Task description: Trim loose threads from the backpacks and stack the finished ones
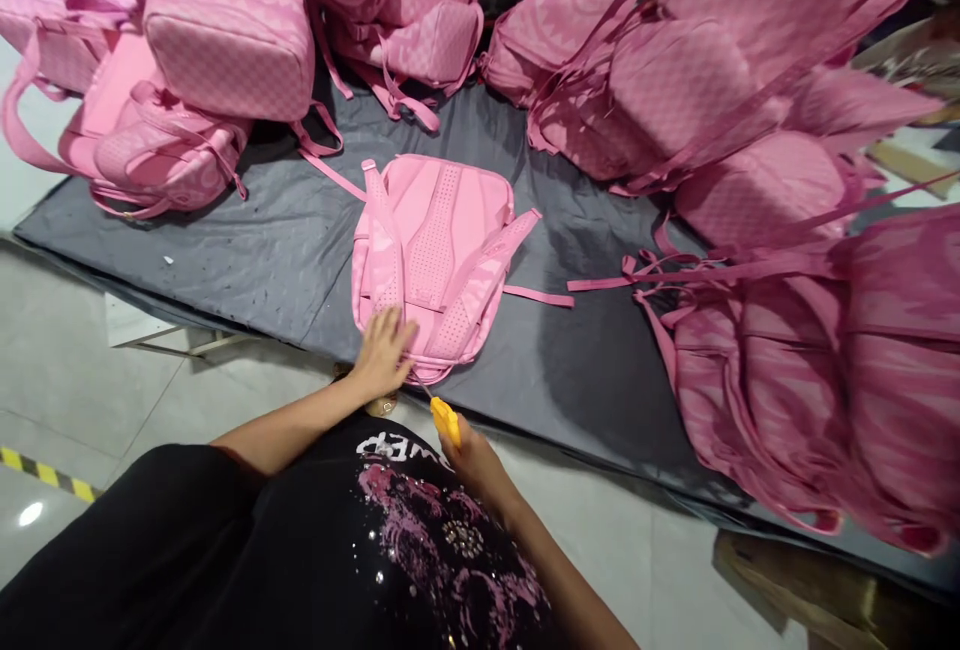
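a: pink backpack [435, 260] lying flat, back panel up, near the front edge of the dark counter [247, 250], straps loose on top.

b: soft, then?

a: soft and light by the look; padded panel, limp straps, likely to sag and fold when lifted. not fragile, not slippery. best taken by the top handle or by both sides of the body, rather than by one strap.

b: left hand [382, 350]?

a: resting palm down on the lower left corner of the backpack, fingers [395, 325] spread and flat, pressing rather than gripping. forearm reaching forward from the lower left, elbow bent.

b: right hand [472, 455]?

a: lower, just off the counter's front edge, closed around a small yellow tool [445, 418] pointing up toward the bottom hem. kind of tool: cannot tell. wrist close to the body, above the black shirt [420, 550].

b: around it?

a: heaps of similar pink bags [232, 30] at the back left and along the right side.
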Tool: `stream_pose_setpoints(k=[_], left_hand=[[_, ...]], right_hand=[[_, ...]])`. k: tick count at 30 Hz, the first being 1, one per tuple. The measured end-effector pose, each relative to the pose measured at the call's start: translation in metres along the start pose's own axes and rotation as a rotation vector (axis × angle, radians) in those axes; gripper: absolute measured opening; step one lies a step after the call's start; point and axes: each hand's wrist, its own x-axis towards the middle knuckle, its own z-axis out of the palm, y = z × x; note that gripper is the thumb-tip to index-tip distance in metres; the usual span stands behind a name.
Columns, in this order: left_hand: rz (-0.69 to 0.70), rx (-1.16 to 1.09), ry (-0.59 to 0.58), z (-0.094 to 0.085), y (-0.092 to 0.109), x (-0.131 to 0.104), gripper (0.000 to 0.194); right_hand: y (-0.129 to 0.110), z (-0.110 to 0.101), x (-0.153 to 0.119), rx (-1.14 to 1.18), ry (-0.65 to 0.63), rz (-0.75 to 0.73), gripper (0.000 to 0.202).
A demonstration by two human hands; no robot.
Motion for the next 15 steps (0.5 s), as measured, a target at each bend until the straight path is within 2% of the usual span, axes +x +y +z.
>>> stream_pose_setpoints(k=[1, 3, 6, 9, 12, 15], left_hand=[[0.096, 0.104, -0.104, 0.007, 0.007, 0.002, 0.07], [0.185, 0.25, -0.23, 0.021, 0.019, 0.013, 0.077], [0.181, 0.339, -0.265, 0.035, 0.028, 0.033, 0.081], [0.158, 0.331, -0.25, 0.041, 0.027, 0.045, 0.076], [0.103, 0.188, -0.246, 0.043, 0.028, 0.057, 0.072], [-0.001, -0.243, -0.199, 0.04, 0.044, 0.082, 0.076]], right_hand=[[0.0, -0.001, 0.002, 0.041, 0.02, 0.021, 0.039], [0.001, -0.003, 0.005, 0.124, 0.05, 0.015, 0.044], [0.009, 0.001, 0.008, 0.25, 0.062, -0.073, 0.049], [0.017, 0.011, 0.01, 0.325, 0.088, -0.05, 0.051], [0.019, 0.022, 0.012, 0.359, 0.143, -0.07, 0.048], [0.012, 0.02, 0.014, 0.35, 0.263, -0.056, 0.047]])
